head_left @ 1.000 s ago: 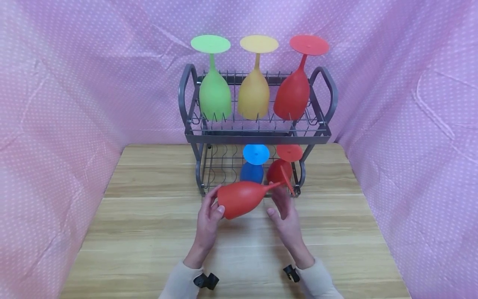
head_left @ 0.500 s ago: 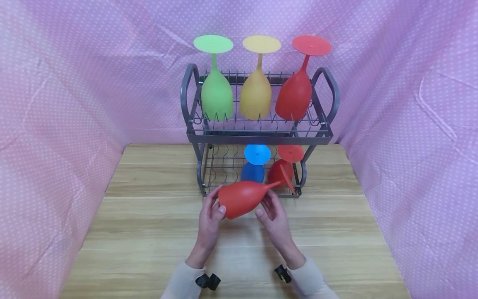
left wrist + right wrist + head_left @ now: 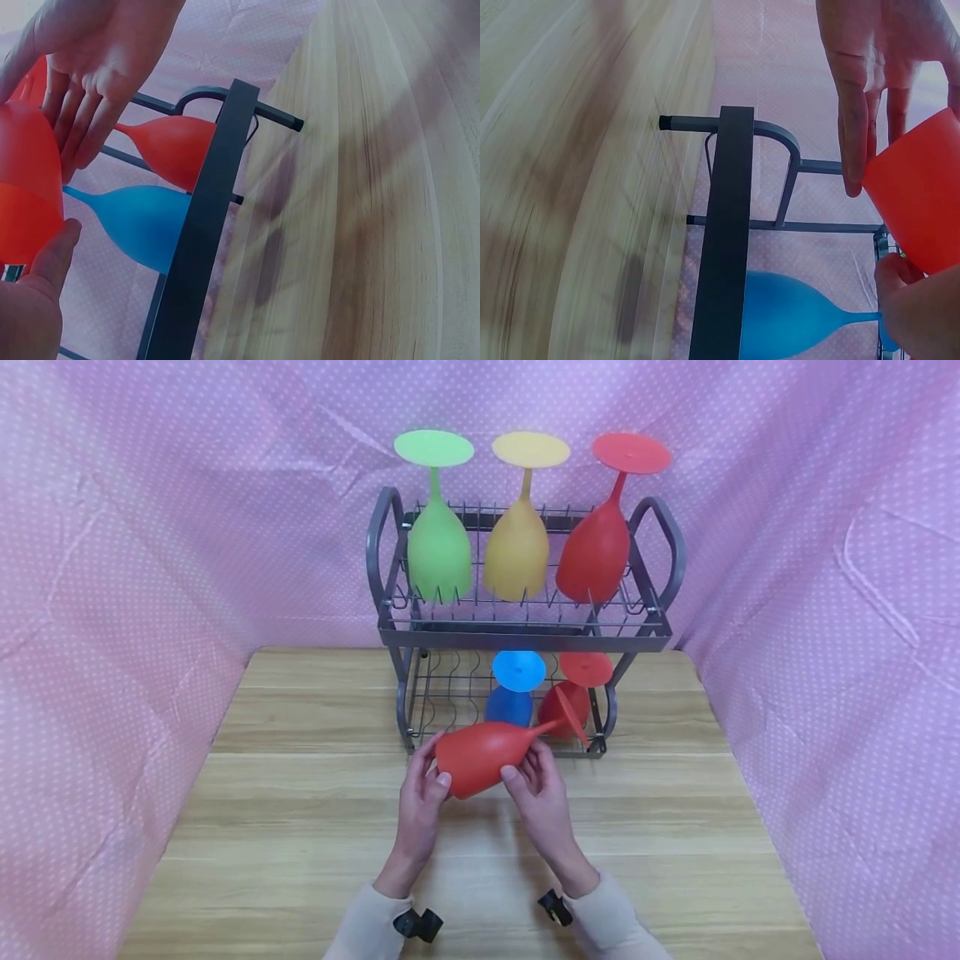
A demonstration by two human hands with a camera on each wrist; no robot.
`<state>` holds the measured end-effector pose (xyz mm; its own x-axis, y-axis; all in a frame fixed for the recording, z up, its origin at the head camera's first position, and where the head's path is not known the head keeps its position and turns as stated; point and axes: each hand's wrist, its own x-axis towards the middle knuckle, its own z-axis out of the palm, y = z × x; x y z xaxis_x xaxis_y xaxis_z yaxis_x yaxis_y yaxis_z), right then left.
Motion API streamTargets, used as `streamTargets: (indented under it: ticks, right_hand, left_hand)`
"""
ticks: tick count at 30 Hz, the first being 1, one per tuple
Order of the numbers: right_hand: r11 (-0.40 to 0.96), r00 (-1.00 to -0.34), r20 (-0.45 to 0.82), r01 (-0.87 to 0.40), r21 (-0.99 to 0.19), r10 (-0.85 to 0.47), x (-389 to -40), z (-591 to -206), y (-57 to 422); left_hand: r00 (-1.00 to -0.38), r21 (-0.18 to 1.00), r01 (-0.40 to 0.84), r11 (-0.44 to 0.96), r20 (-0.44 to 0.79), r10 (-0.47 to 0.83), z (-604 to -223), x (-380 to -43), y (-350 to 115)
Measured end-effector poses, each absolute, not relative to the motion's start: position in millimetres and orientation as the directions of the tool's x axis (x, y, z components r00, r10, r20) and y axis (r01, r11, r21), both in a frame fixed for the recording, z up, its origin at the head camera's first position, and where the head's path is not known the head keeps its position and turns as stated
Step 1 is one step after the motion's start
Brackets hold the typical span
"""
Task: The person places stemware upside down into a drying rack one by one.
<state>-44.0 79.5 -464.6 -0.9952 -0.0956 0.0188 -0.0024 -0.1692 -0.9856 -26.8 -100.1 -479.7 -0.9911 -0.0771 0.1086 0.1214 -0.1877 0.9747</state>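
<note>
A red wine goblet (image 3: 480,758) is held on its side above the table, its mouth to the left and its foot to the right. My left hand (image 3: 418,797) grips it near the rim, thumb in front and fingers behind. At the stem end of the bowl, my right hand (image 3: 542,797) holds it with the thumb on the near side and fingers curled behind. Just beyond, a blue goblet (image 3: 510,704) and another red goblet (image 3: 570,706) stand upside down on the rack's lower tier. Both wrist views show the held goblet between the hands.
A dark two-tier dish rack (image 3: 525,639) stands at the back of the wooden table (image 3: 300,827). On its top tier are inverted green (image 3: 438,556), yellow (image 3: 516,556) and red (image 3: 594,556) goblets. Pink dotted cloth (image 3: 825,568) hangs around the table.
My right hand has moved left from beside the goblet's stem and foot and taken hold of its bowl. My left hand keeps its grip near the rim.
</note>
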Motion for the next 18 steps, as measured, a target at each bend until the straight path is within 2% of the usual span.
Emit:
streamTargets:
  ticks: [10, 18]
  right_hand:
    - [-0.154, -0.994, 0.058, -0.043, -0.987, -0.09, -49.9, -466.6, 74.0]
    - [-0.164, -0.99, 0.108, -0.092, -0.982, -0.095, -64.8, -474.0, 69.0]
  left_hand:
    - [-0.992, 0.98, 0.117, -0.163, 0.109, -0.057, -485.3, -27.9, -105.6]
    - [-0.986, 0.987, 0.159, -0.008, 0.159, -0.054, -496.5, -26.2, -111.8]
